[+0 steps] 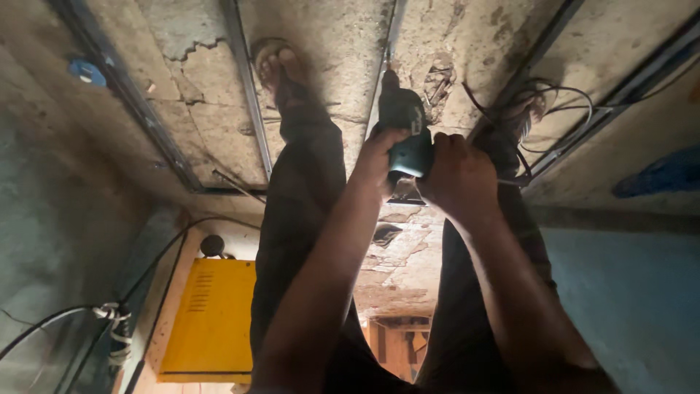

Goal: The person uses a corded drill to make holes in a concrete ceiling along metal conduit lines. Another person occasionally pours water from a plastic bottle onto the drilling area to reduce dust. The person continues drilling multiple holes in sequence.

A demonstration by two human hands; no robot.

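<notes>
I note both hands on the teal power drill [405,135]: left hand [380,157] and right hand [458,175], fingers wrapped tight. Bit meets the metal rail [380,80] on the concrete floor [328,44]; fixing looks underway, unfinished.

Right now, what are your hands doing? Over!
Left hand and right hand both shut on the teal drill. Drill tip on a metal rail. Loose wires lie beside the right foot.

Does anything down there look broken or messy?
Yes. The floor plaster is cracked and broken away in patches, and loose wires lie tangled by the sandalled foot. Both hands grip the green drill.
</notes>
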